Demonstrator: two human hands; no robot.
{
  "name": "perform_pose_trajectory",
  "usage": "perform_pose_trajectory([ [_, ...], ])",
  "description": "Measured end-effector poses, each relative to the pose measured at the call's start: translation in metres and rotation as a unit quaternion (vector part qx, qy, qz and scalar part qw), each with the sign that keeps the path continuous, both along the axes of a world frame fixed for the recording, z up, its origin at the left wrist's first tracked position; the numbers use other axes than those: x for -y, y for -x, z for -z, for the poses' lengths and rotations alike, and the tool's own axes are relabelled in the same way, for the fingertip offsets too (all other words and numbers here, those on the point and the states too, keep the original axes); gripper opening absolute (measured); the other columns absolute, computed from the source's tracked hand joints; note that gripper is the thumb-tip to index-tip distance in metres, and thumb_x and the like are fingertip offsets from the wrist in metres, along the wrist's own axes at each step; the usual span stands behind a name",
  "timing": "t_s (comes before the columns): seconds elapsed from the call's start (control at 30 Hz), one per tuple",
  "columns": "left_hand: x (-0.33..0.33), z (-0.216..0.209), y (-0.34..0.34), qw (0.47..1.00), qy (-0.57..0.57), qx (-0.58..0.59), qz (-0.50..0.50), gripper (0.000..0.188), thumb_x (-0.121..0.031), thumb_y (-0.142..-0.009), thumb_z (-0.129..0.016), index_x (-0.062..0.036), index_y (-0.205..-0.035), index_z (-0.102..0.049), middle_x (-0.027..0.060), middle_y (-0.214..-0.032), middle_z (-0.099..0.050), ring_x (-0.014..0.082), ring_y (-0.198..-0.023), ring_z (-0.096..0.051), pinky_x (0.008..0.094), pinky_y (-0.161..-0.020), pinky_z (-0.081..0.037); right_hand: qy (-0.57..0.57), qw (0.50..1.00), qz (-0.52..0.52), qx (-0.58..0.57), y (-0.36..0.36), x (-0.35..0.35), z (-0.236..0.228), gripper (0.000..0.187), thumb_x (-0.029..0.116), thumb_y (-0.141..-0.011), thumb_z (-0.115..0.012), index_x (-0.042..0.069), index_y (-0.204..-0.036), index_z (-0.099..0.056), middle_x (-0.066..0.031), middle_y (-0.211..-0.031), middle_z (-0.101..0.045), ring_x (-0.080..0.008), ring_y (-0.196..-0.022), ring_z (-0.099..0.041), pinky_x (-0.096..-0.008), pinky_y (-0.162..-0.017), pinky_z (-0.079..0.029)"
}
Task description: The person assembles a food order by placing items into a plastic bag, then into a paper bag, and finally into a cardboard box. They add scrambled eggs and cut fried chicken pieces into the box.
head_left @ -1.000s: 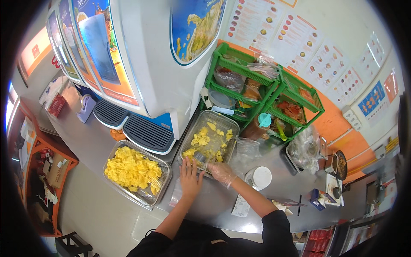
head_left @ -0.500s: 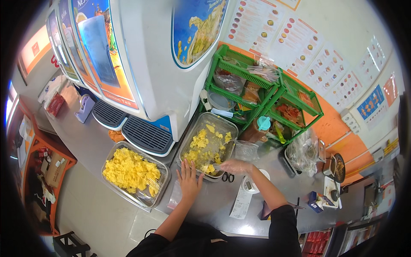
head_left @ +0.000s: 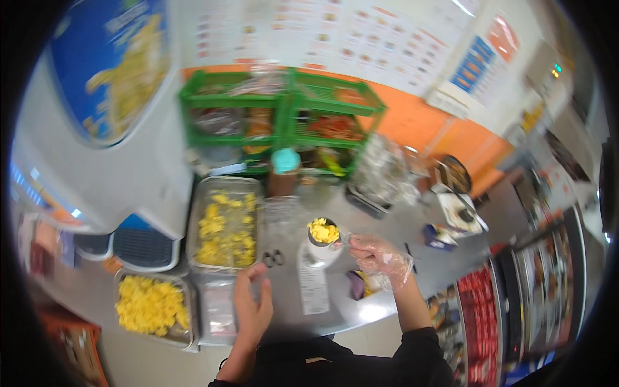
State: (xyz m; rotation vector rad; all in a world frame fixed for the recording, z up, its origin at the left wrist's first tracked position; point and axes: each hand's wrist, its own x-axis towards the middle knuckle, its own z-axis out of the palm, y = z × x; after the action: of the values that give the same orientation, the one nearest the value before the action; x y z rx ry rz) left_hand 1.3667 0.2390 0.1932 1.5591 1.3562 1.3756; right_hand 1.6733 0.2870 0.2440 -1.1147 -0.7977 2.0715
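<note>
The right hand (head_left: 380,257) had fingers closed at the right side of the cup (head_left: 317,242). The cup, full of egg (head_left: 322,230), was over the scale (head_left: 326,257); I couldn't tell if they touched. The left hand (head_left: 253,303), farther off, held nothing, thumb apart. Gray table (head_left: 284,298) showed between it and the paper (head_left: 314,291).

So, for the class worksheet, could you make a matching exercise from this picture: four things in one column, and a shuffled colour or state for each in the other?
Things:
1. Right hand
2. Left hand
3. Stacked baskets
4. Small cup

Colours and states:
A. Green
B. Filled with yellow food
C. Bare
D. In a clear glove

Pairs: 1-D, 2-C, 3-A, 4-B
</note>
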Motion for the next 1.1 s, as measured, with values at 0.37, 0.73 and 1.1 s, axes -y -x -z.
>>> perform_pose_trajectory([
  [0.37,0.065,0.088,-0.431,0.899,0.025,0.012,0.438,0.034,-0.019,-0.090,-0.057,0.0007,-0.117,-0.050,0.0182,-0.111,-0.058,0.0313,-0.106,-0.057,0.0392,-0.092,-0.045,-0.056,0.938,0.341,0.004,-0.299,0.245,0.008,0.027,0.023,-0.097,-0.049,0.003,-0.114,-0.056,0.0093,-0.056,-0.028,-0.0021,-0.041,-0.025,-0.0190,-0.036,-0.020],
  [0.73,-0.066,0.170,-0.663,0.924,0.138,-0.241,0.261,0.052,-0.028,-0.076,-0.071,0.0014,-0.115,-0.053,0.0192,-0.113,-0.059,0.0376,-0.104,-0.059,0.0444,-0.088,-0.049,-0.005,0.932,0.361,-0.034,-0.460,0.249,0.093,0.034,0.024,-0.099,-0.044,0.006,-0.128,-0.050,0.0091,-0.058,-0.024,-0.0036,-0.044,-0.023,-0.0209,-0.039,-0.019],
  [1.1,-0.067,0.185,-0.646,0.937,0.023,-0.242,0.252,0.043,-0.011,-0.085,-0.052,-0.0053,-0.127,-0.049,0.0211,-0.124,-0.052,0.0364,-0.093,-0.063,0.0442,-0.080,-0.053,-0.287,0.661,0.330,0.609,-0.466,0.134,0.229,0.027,0.018,-0.092,-0.051,0.006,-0.116,-0.057,-0.0071,-0.070,-0.057,-0.0206,-0.058,-0.056,-0.0332,-0.052,-0.045],
])
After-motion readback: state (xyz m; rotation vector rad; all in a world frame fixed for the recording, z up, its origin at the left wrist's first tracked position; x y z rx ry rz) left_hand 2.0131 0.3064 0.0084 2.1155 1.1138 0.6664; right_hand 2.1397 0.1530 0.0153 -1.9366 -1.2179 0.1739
